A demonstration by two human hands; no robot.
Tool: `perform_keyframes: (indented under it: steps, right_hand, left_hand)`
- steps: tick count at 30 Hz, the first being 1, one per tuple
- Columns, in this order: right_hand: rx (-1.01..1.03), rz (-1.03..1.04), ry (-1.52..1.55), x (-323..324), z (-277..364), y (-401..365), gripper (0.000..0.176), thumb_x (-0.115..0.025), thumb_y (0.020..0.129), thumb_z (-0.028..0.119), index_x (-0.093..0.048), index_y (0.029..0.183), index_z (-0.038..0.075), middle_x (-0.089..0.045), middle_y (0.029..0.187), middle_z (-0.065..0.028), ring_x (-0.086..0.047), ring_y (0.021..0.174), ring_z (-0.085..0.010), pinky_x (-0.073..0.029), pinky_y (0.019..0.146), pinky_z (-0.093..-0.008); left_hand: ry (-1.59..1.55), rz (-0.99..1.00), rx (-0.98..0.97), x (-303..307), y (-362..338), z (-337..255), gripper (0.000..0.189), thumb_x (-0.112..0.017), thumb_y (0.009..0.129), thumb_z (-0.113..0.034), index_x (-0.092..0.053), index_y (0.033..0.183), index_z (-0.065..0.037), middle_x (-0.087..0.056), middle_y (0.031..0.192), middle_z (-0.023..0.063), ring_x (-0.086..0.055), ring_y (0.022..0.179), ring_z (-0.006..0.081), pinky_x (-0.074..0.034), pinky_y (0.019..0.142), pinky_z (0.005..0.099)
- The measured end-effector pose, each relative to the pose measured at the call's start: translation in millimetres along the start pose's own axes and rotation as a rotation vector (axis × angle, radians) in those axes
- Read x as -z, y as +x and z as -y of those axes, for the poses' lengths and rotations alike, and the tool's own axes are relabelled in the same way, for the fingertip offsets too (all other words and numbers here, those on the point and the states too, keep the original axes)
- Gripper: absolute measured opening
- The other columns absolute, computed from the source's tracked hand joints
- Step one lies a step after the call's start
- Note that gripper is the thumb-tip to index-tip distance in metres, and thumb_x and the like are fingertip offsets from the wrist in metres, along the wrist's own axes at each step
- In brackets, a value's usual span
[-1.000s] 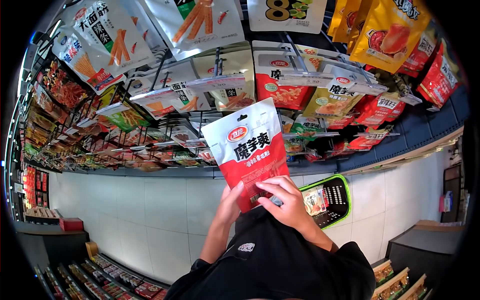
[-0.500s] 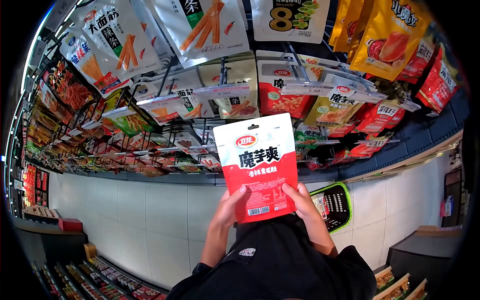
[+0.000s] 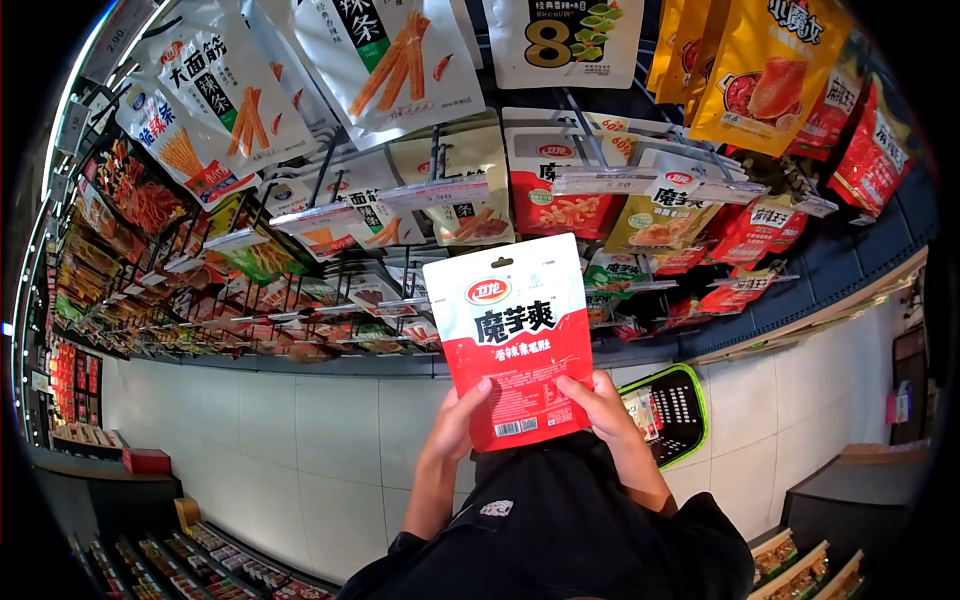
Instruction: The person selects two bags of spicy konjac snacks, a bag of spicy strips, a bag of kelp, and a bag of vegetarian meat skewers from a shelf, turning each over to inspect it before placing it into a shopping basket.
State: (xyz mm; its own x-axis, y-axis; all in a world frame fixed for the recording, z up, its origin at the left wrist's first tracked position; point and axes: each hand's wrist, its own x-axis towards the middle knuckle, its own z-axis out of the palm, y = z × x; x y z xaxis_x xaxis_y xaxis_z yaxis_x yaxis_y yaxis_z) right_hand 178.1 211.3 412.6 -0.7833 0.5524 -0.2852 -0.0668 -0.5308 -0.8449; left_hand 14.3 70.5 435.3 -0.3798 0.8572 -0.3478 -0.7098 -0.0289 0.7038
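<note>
Right hand shifted to edge of pouch; basket holds a packet.

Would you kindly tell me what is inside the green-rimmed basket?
At least one pale packet shows in the green-rimmed basket; the right hand and forearm hide whatever lies behind them.

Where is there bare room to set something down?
Bare floor shows between the rack, the red box and the left hand; more between the green-rimmed basket and the dark counter on the right. The hanging pouches are packed close.
</note>
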Motion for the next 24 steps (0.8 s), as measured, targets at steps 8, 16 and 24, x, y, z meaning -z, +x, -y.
perform_keyframes:
  steps: [8, 16, 24]
  right_hand:
    - [-0.013, 0.018, -0.011, 0.9, -2.5, 0.7, 0.025, -0.059, 0.088, 0.015, -0.058, 0.107, -0.002, -0.063, 0.099, -0.0051, -0.060, 0.086, -0.0096, -0.049, 0.077, -0.0251]
    - [-0.004, -0.004, -0.001, -2.3, -0.3, -0.8, 0.023, -0.060, 0.087, 0.016, -0.061, 0.102, -0.001, -0.064, 0.095, -0.0033, -0.059, 0.084, -0.0083, -0.047, 0.076, -0.0240]
    - [-0.007, 0.010, -0.012, -3.0, 0.9, -2.0, 0.024, -0.060, 0.088, 0.017, -0.061, 0.103, -0.002, -0.064, 0.096, -0.0033, -0.058, 0.085, -0.0081, -0.047, 0.077, -0.0240]
  left_hand:
    - [0.026, -0.015, 0.002, 2.2, 1.3, 0.8, 0.041, -0.054, 0.090, -0.019, -0.043, 0.123, 0.001, -0.053, 0.120, 0.0111, -0.051, 0.110, 0.0192, -0.041, 0.093, 0.0330]
    - [0.027, -0.010, 0.000, 3.7, 2.0, 2.3, 0.041, -0.054, 0.089, -0.019, -0.043, 0.124, 0.001, -0.053, 0.120, 0.0105, -0.051, 0.109, 0.0186, -0.040, 0.093, 0.0324]
    - [0.026, -0.020, -0.006, 2.5, 1.2, 2.3, 0.040, -0.054, 0.090, -0.018, -0.044, 0.123, 0.001, -0.054, 0.118, 0.0101, -0.052, 0.109, 0.0182, -0.041, 0.093, 0.0321]
